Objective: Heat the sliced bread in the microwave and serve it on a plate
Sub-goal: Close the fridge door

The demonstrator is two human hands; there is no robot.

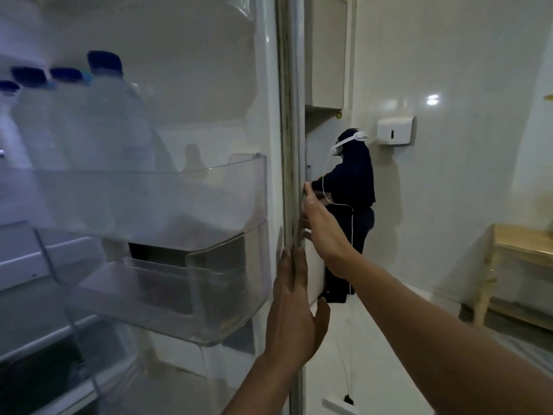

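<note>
The left hand (pixel 291 307) lies flat with straight fingers against the edge of the open fridge door (pixel 269 115), its fingertips reaching up along the grey door seal (pixel 288 145) and the thumb spread out to the right. Just above it, the right hand (pixel 318 226) reaches past the outer side of that same edge, fingers extended and close together, touching the seal; whether they curl behind the door cannot be told. Left of the hands, the inner face of the door carries two clear plastic door bins (pixel 209 283), one above the other, the lower one jutting forward. Further left and blurred, several clear water bottles (pixel 113 115) with dark blue caps stand in a row. The sliced bread is nowhere to be seen in this view. Beyond the door, a person in dark clothing (pixel 354 187) with a white head strap stands facing away under a wall cupboard (pixel 327 55). A white dispenser (pixel 395 130) hangs on the tiled wall, and a wooden tabletop (pixel 523 241) stands at the far right.
</note>
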